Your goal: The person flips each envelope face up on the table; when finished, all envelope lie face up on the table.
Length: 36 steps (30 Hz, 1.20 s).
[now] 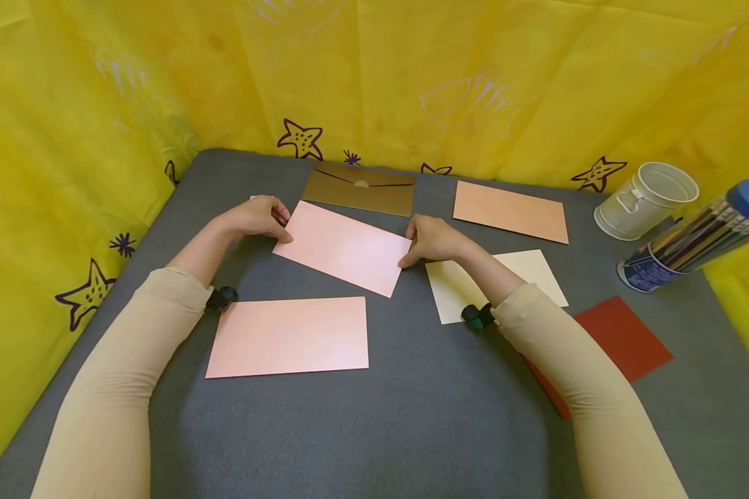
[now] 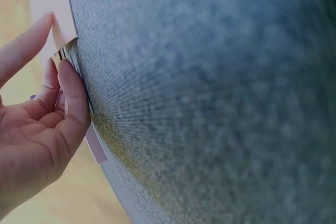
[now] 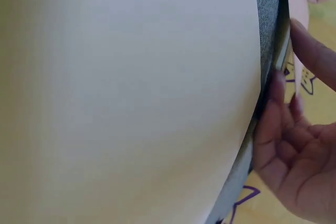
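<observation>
On the grey felt-covered table (image 1: 424, 416), near its middle, a pale pink envelope (image 1: 343, 247) lies tilted, held at both short ends. At its left corner the left hand (image 1: 254, 217) pinches the edge; the left wrist view shows the thumb (image 2: 23, 45) on top of the pink corner (image 2: 60, 32) and a fingertip under it. At the right end the right hand (image 1: 435, 240) grips the other short edge, and the right wrist view shows curled fingers (image 3: 315, 51) against the thin pink edge (image 3: 298, 35). Just beyond the held envelope, touching or nearly touching its far edge, lies a gold-brown envelope (image 1: 360, 188) with its flap closed. Nearer the person, a second pink envelope (image 1: 289, 337) lies flat, apart from the held one. Under the right forearm sits a cream sheet (image 1: 530, 274), with a red sheet (image 1: 624, 336) nearer the right edge of the table. At the far right lie a peach-coloured envelope (image 1: 510, 211), a white mug (image 1: 647, 199) on its side, and a clear tube of pencils with a blue cap (image 1: 699, 235). Behind the table hangs a yellow cloth with purple starfish (image 1: 474, 90).
</observation>
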Each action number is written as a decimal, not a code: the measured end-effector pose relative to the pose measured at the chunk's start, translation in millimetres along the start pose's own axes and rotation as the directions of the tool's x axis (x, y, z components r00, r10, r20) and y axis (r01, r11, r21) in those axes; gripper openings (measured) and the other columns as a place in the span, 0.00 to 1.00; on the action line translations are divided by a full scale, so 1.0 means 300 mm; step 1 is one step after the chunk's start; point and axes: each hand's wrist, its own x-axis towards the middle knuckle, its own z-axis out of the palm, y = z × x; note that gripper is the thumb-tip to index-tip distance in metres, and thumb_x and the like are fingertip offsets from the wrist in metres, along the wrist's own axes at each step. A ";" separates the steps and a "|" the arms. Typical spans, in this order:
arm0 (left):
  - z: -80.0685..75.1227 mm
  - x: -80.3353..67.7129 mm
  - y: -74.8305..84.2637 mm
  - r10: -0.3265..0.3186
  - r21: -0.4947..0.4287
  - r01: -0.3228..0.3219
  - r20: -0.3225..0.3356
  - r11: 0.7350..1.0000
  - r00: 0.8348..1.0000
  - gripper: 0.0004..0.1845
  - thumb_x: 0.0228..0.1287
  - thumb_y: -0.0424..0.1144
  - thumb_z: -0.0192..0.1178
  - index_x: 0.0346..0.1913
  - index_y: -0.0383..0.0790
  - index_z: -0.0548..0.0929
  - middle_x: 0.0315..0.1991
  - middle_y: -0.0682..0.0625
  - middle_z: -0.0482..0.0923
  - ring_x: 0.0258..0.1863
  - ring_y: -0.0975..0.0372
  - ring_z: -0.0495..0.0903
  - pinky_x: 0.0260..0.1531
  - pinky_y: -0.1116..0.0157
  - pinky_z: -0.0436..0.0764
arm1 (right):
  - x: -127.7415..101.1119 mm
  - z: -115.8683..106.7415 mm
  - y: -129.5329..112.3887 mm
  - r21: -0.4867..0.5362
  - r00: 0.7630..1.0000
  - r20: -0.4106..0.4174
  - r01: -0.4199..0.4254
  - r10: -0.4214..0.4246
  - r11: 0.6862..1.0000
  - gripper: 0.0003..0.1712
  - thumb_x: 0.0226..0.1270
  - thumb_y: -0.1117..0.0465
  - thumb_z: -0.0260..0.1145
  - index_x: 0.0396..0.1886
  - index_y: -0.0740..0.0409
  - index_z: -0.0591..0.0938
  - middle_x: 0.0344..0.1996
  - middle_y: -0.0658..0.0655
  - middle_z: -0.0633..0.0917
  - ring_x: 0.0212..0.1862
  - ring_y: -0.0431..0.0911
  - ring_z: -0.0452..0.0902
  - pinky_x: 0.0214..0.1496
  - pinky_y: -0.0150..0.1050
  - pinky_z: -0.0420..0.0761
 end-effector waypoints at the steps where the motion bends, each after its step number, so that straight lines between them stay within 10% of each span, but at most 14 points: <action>1: -0.002 0.000 -0.001 0.001 -0.010 -0.001 -0.004 1.000 1.000 0.26 0.53 0.32 0.72 0.52 0.25 0.72 0.43 0.42 0.72 0.37 0.59 0.73 0.33 0.74 0.75 | 0.000 -0.002 0.000 0.057 1.000 0.008 -0.006 0.006 0.998 0.29 0.51 0.59 0.79 0.46 0.64 0.73 0.30 0.55 0.83 0.30 0.43 0.78 0.33 0.32 0.79; 10: -0.017 0.009 -0.022 -0.012 -0.155 0.010 -0.014 0.988 1.000 0.23 0.58 0.29 0.68 0.52 0.26 0.69 0.35 0.50 0.73 0.28 0.67 0.77 0.30 0.75 0.80 | -0.004 -0.019 -0.009 0.491 0.997 0.080 -0.056 0.018 0.870 0.29 0.60 0.76 0.68 0.56 0.70 0.63 0.25 0.57 0.86 0.27 0.44 0.87 0.33 0.35 0.87; 19: -0.030 0.010 -0.019 -0.019 -0.307 0.014 -0.014 0.952 1.000 0.25 0.63 0.29 0.65 0.59 0.26 0.67 0.37 0.53 0.76 0.31 0.70 0.81 0.36 0.75 0.84 | -0.021 -0.049 0.005 0.542 0.997 0.071 -0.033 -0.006 0.840 0.36 0.65 0.76 0.62 0.70 0.76 0.58 0.35 0.58 0.83 0.32 0.42 0.87 0.44 0.40 0.88; 27: -0.050 0.006 -0.027 -0.032 -0.335 0.020 -0.028 0.942 0.999 0.27 0.65 0.34 0.65 0.62 0.26 0.69 0.35 0.59 0.79 0.34 0.72 0.82 0.42 0.74 0.83 | -0.020 -0.058 0.019 0.617 1.000 0.010 -0.010 0.006 0.787 0.08 0.65 0.74 0.65 0.41 0.73 0.77 0.28 0.54 0.87 0.33 0.43 0.87 0.46 0.41 0.88; 36: -0.068 -0.004 -0.020 -0.021 -0.404 -0.001 -0.050 0.915 0.999 0.17 0.65 0.37 0.65 0.52 0.31 0.77 0.32 0.61 0.80 0.35 0.72 0.84 0.47 0.71 0.84 | -0.033 -0.082 0.021 0.633 0.997 -0.059 0.000 0.049 0.774 0.12 0.64 0.69 0.68 0.45 0.72 0.81 0.29 0.51 0.86 0.35 0.42 0.87 0.47 0.41 0.88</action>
